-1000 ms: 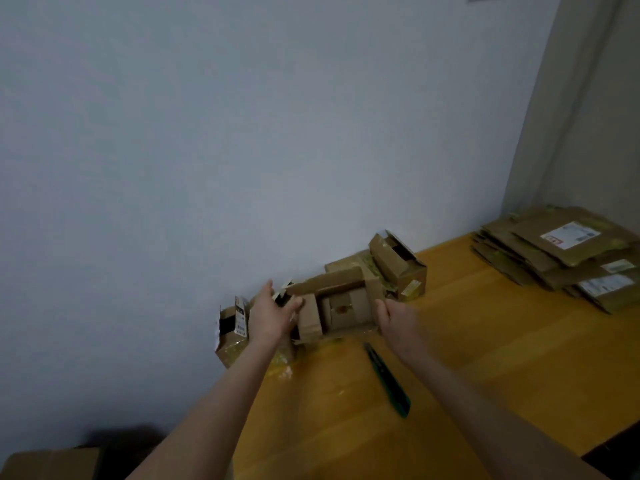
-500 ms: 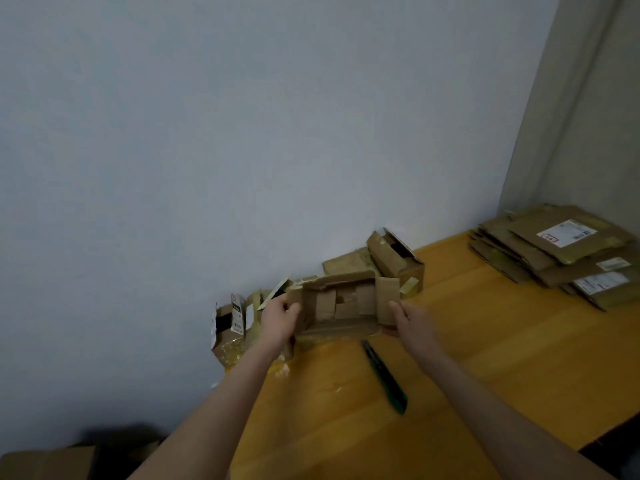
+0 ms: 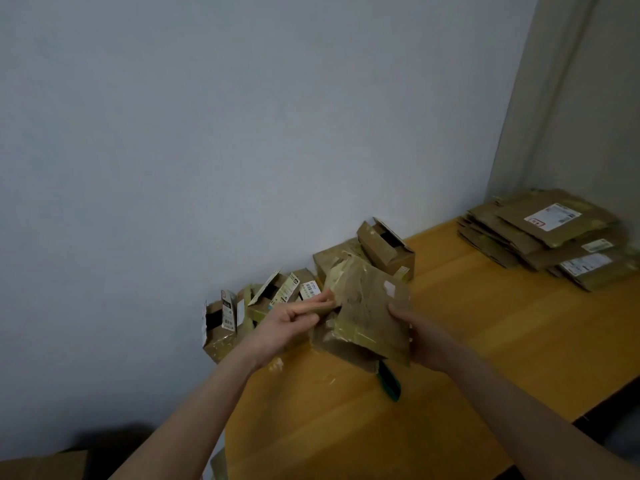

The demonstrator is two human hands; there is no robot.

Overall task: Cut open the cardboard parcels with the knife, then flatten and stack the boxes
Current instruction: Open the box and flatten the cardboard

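Observation:
I hold a brown taped cardboard box [image 3: 367, 313] above the wooden table [image 3: 485, 341], tilted with its outer taped side toward me. My left hand [image 3: 294, 320] pinches its left edge with the fingertips. My right hand [image 3: 412, 330] grips its right side. The green-handled knife [image 3: 389, 381] lies on the table just below the box, its blade end hidden behind the cardboard. A stack of flattened boxes [image 3: 550, 237] with white labels lies at the far right by the corner.
Several opened small parcels [image 3: 249, 306] with labels stand against the wall left of my hands, and another open box [image 3: 384, 247] behind the held one. A cardboard piece [image 3: 45, 467] shows at the lower left below the table. The table's right edge drops off at the lower right.
The box was facing me with its open inside and flaps; both hands have lifted and turned it so its taped outside faces me, and it covers part of the knife.

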